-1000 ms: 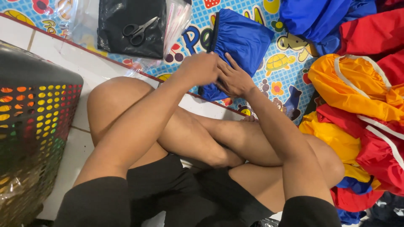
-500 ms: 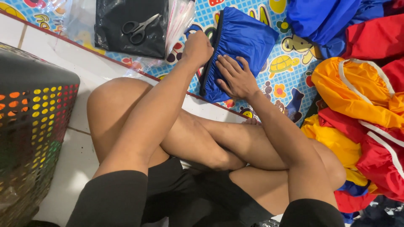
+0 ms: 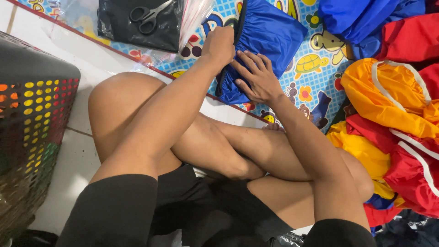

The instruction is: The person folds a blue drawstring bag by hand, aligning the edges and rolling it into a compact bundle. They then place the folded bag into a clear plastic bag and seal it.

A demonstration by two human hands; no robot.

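Beyond the crossed bare legs, on the patterned play mat (image 3: pixel 315 68), lies a folded blue garment (image 3: pixel 270 41) with dark trim down its left edge. Its long axis runs from near to far, tilted slightly to the right at the far end. Both hands are on it. The left hand (image 3: pixel 220 45) is closed in a fist at the garment's left, trimmed edge, apparently gripping that edge, though the fingers are hidden from view. The right hand (image 3: pixel 257 77) lies open and flat, fingers spread, pressing the near part of the cloth against the mat. The two hands sit close together, the left farther away and to the left, the right nearer; neither is clearly nearer to the bulk of the cloth, which extends far and right of both.

Left of the garment, on the mat's far edge, a black plastic bag (image 3: pixel 137 27) carries a pair of scissors (image 3: pixel 148 16). To the right, a heap of yellow, red and blue garments (image 3: pixel 393 110) lies well apart from the hands. On the near left, over the white tiled floor (image 3: pixel 77 155), stands a dark perforated basket (image 3: pixel 32 132).
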